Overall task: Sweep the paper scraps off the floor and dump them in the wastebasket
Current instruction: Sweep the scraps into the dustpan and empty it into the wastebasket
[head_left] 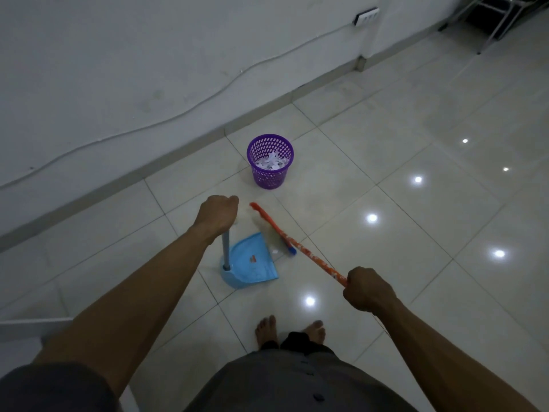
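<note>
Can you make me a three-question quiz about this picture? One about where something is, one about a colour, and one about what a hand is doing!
1. Where does the wastebasket stand?
A. On the floor near the wall
B. On a table
C. Behind the person's feet

2. What colour is the dustpan?
A. Red
B. Yellow
C. Light blue

3. What is the right hand doing?
A. Hanging loose
B. Gripping the broom by its handle
C. Reaching into the wastebasket

Answers:
1 A, it sits on the tiles close to the foot of the wall, beyond the dustpan.
2 C, its scoop is pale blue.
3 B, the hand is curled round the end of the orange handle.
</note>
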